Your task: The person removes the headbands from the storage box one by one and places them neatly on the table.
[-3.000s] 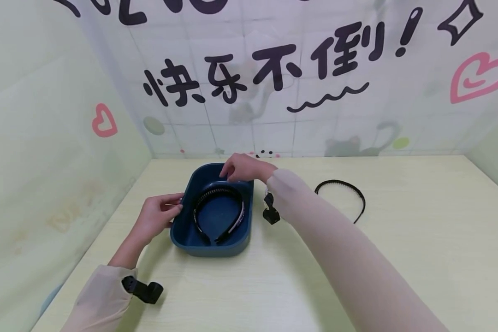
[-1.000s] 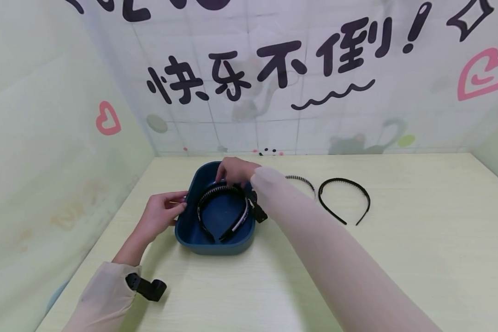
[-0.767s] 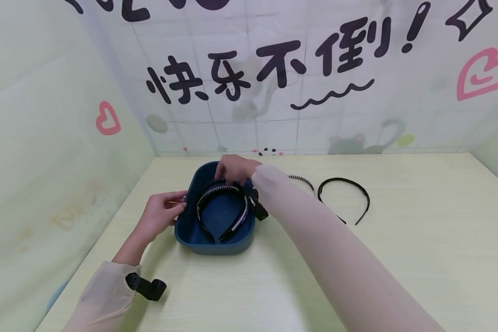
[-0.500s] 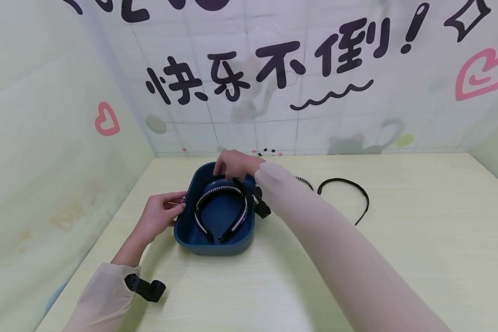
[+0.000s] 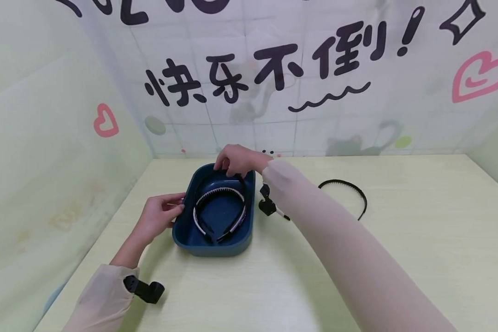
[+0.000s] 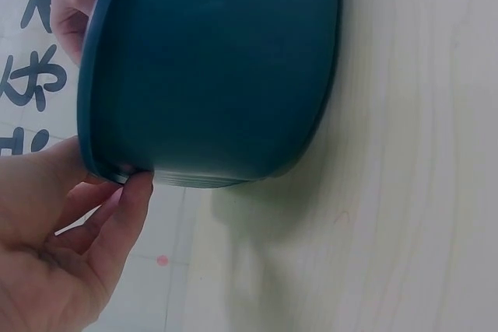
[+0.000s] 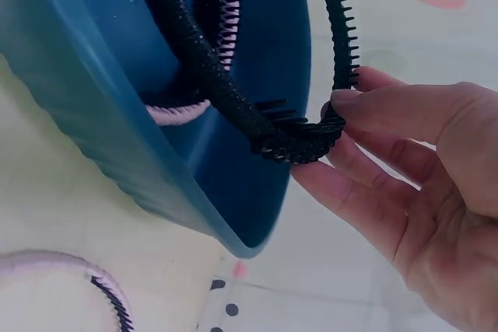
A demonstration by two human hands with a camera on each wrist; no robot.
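A dark blue open box (image 5: 216, 251) stands at the left of the table. My left hand (image 5: 155, 214) pinches its left rim between thumb and fingers; the left wrist view shows the thumb and fingertips (image 6: 138, 184) on that edge. At the far end of the box, my right hand (image 5: 238, 159) pinches the top of a glittery black headband (image 7: 241, 118) with comb teeth. That headband hangs tilted over the box, its ends still inside. Below it lies a pale headband with dark teeth (image 5: 197, 219), partly overlapped by the black one.
On the table to the right lies a thin black toothed headband (image 5: 350, 185), partly behind my right sleeve. Between it and the box is a pale headband (image 7: 58, 258), mostly hidden by that arm in the head view. A printed curtain (image 5: 269, 129) closes off the back.
My right hand first reached down into the box and took the black headband, then rose toward the far rim, lifting its arch off the pale headband. My left hand has stayed on the rim.
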